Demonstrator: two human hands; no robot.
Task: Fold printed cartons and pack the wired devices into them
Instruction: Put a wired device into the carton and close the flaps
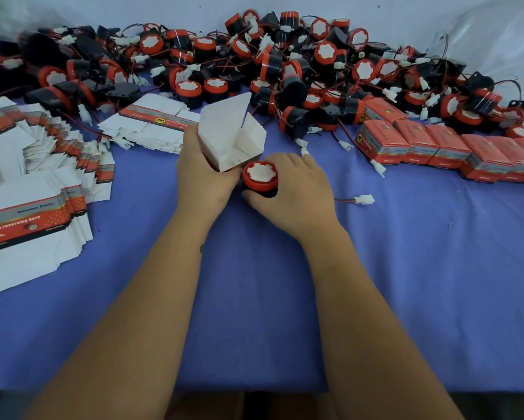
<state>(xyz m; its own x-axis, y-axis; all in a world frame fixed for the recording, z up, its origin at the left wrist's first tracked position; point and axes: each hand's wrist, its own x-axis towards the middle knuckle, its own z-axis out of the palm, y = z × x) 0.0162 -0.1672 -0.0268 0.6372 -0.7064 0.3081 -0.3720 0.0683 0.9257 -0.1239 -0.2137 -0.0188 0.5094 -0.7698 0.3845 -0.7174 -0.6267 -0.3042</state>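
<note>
A purple cloth [406,268] covers the table — clear plastic sheeting [494,34] far right.

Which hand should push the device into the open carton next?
The right hand: it already grips the device right at the carton's open mouth, while the left hand holds the carton steady.

Matt card, shiny plastic, soft cloth

Carton [229,133] in left hand [201,174]: matt white card. Device [260,176] w/ right hand [294,192]: glossy red plastic. Tablecloth [254,298] beneath: smooth purple cloth.
</note>
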